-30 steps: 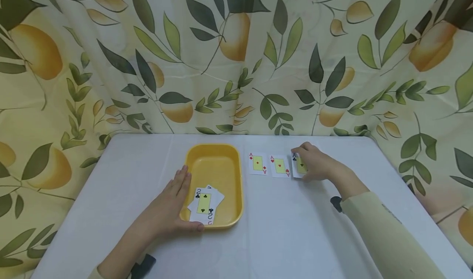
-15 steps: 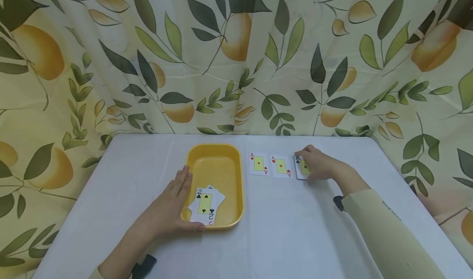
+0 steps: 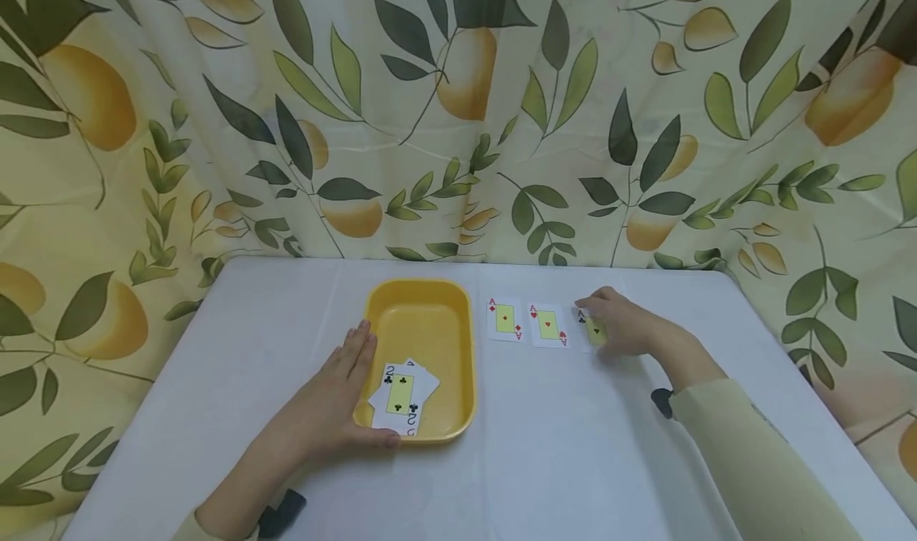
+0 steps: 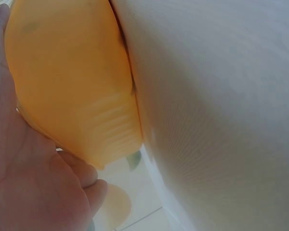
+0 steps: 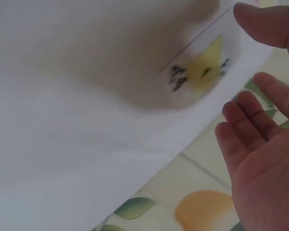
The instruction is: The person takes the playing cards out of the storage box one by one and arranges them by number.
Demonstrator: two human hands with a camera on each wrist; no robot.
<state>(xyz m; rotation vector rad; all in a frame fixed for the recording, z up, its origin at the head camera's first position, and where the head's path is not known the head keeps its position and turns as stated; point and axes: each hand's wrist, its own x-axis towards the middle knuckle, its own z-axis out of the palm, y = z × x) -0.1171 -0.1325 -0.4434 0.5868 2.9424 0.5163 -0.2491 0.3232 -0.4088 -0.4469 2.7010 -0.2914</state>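
Note:
The right hand (image 3: pixel 626 326) hovers over an ace of clubs (image 3: pixel 594 328) at the right end of a row of cards. In the right wrist view that ace (image 5: pixel 202 72) lies flat on the white cloth, apart from the spread thumb and fingers. To its left lie an ace of hearts (image 3: pixel 548 325) and an ace of diamonds (image 3: pixel 505 319), both face up. The left hand (image 3: pixel 329 402) rests against a yellow tray (image 3: pixel 467 350), straight fingers along its left side and thumb at the near rim. Inside the tray, a two of clubs (image 3: pixel 399 398) overlaps another card, mostly covered.
A white cloth (image 3: pixel 559 445) covers the table, whose far edge meets a curtain (image 3: pixel 458 159) printed with fruit and leaves. Dark bands or devices show beneath both wrists.
The right hand has shifted slightly right with the ace of clubs, set it flat and loosened its fingers from it. The left hand stays at the tray. The head view drifts slightly.

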